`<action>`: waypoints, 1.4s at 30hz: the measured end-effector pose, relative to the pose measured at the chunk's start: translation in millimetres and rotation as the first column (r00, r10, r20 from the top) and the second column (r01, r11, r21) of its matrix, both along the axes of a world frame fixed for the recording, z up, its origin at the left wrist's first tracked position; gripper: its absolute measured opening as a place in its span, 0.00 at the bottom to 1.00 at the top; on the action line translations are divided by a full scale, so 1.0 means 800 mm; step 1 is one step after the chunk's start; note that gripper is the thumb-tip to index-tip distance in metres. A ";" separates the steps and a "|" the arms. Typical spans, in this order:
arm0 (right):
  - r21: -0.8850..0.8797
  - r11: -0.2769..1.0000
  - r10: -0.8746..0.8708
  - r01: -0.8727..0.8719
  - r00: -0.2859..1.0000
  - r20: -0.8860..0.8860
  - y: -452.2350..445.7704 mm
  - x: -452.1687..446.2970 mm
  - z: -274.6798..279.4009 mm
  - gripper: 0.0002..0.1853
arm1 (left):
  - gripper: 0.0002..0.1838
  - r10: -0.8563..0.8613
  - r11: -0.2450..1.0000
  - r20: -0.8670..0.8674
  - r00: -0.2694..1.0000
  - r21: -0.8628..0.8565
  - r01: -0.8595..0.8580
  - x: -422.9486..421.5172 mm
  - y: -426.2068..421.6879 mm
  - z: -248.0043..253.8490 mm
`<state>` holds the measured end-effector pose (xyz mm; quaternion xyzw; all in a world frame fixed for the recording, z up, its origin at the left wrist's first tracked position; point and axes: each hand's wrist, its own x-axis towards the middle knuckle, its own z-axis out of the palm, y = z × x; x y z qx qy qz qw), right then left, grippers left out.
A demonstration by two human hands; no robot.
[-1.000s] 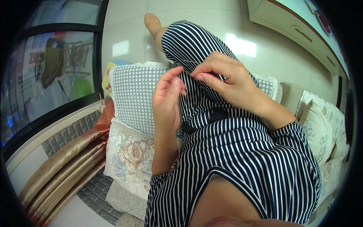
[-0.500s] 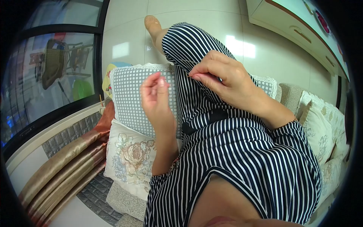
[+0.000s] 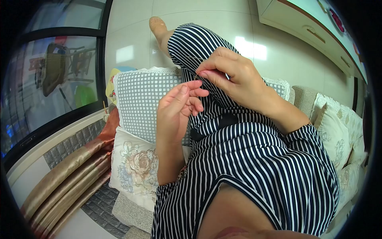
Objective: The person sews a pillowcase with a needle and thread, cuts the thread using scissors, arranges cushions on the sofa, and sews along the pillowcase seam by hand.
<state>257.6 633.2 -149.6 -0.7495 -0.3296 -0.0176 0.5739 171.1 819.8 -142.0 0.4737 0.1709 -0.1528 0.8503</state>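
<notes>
My right hand [image 3: 234, 77] is closed in a pinch over my lap, thumb pressed to forefinger. A thin, faint strand seems to show at its fingertips, too fine to name. Just below and to the left, my left hand [image 3: 179, 103] has its fingers spread and slightly curled, with nothing visible in it. The left fingertips are close to the right hand's pinch but apart from it. Beneath both hands are the striped clothes [image 3: 238, 139] I wear.
A checked cushion [image 3: 139, 91] and a floral cushion [image 3: 137, 163] lie on the left. Bronze curtain fabric [image 3: 71, 171] hangs beside them, by a dark-framed glass door [image 3: 101, 59]. A cabinet with drawers [image 3: 302, 36] stands at the upper right. More pillows [image 3: 330, 131] rest on the right.
My left hand has moved right, towards the right hand's fingertips, and its fingers have spread. The right hand keeps its pinch and has shifted slightly left.
</notes>
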 end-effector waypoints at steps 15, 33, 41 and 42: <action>-0.012 0.996 -0.094 0.094 0.995 -0.041 0.002 0.013 -0.007 0.05 | 0.12 -0.096 0.975 -0.067 0.993 -0.205 0.081 0.001 0.008 -0.017; -0.046 0.998 -0.036 0.045 0.984 0.175 0.005 -0.001 -0.033 0.08 | 0.05 0.301 0.761 -0.076 0.951 -0.582 -0.287 0.003 -0.010 -0.029; 0.051 0.999 0.000 -0.013 0.969 0.248 0.019 -0.022 -0.016 0.06 | 0.15 -0.072 0.053 0.599 0.797 0.801 -0.597 0.003 -0.030 -0.037; 0.029 1.000 -0.007 0.000 0.966 0.258 0.016 -0.018 -0.013 0.06 | 0.14 -0.162 -0.007 0.659 0.734 0.743 -0.669 0.004 -0.031 -0.041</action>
